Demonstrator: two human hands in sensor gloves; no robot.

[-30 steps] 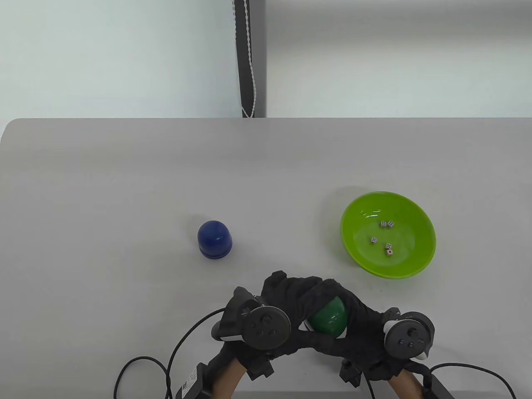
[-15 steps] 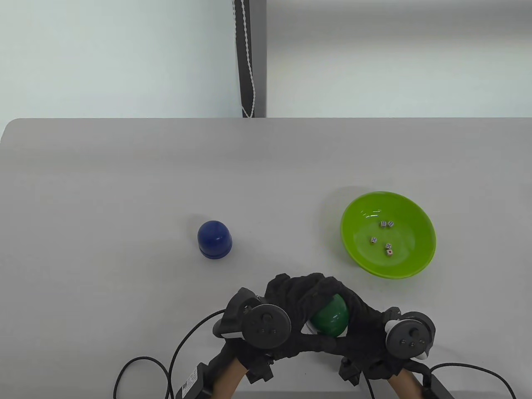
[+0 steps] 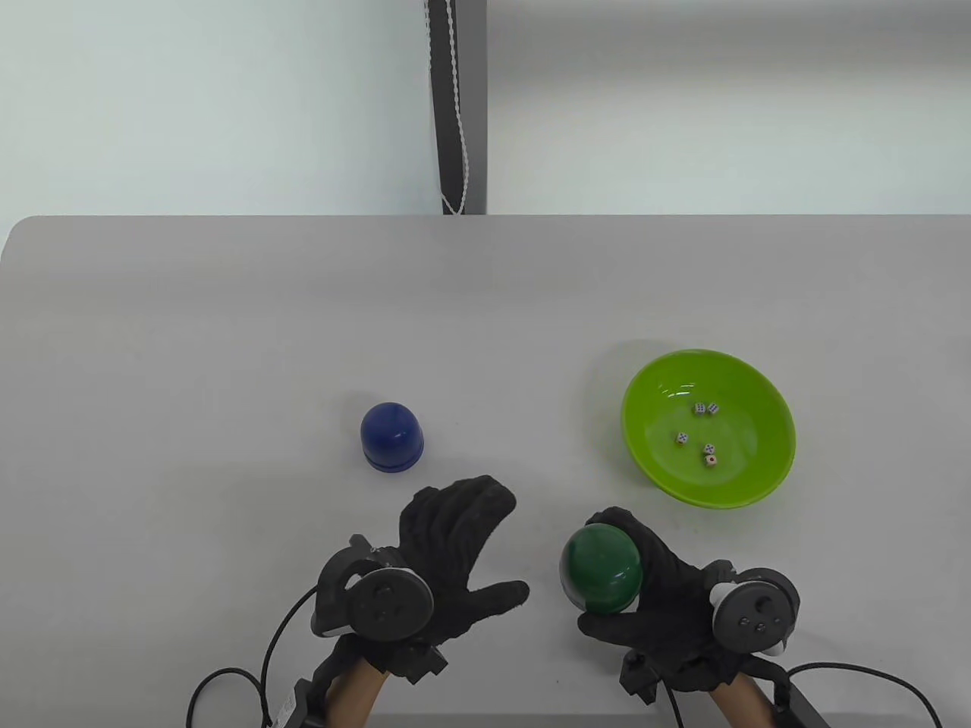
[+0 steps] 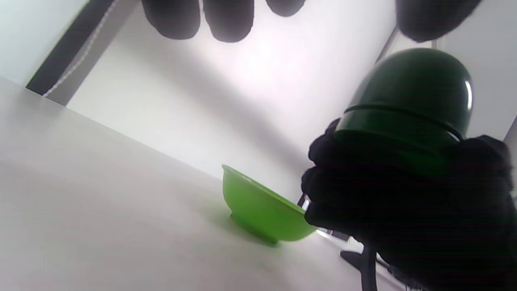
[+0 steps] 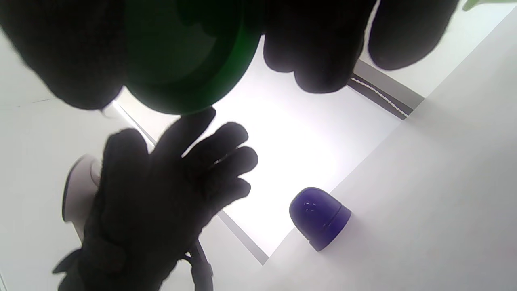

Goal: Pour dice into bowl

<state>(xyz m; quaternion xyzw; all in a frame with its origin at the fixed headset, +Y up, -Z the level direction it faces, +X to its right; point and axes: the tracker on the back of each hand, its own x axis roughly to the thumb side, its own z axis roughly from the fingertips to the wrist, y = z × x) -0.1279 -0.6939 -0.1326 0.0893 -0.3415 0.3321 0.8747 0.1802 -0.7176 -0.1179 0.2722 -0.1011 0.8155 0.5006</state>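
Note:
My right hand (image 3: 645,599) grips a dark green dome-shaped dice cup (image 3: 601,567) near the table's front edge, dome up; the cup also shows in the left wrist view (image 4: 408,105) and the right wrist view (image 5: 181,60). My left hand (image 3: 455,546) is open and empty, fingers spread, left of the green cup and apart from it. A lime green bowl (image 3: 660,379) stands to the right and holds several white dice (image 3: 707,447). The bowl also shows in the left wrist view (image 4: 258,206).
A blue dome-shaped dice cup (image 3: 391,436) stands upside down on the table, beyond my left hand; it also shows in the right wrist view (image 5: 319,216). Cables (image 3: 227,682) trail off the front edge. A dark post with a white cord (image 3: 455,106) stands behind the table.
My left hand has let go of the green cup and moved left, fingers spread. My right hand keeps the cup, now in plain sight. Bowl, dice and blue cup have not moved.

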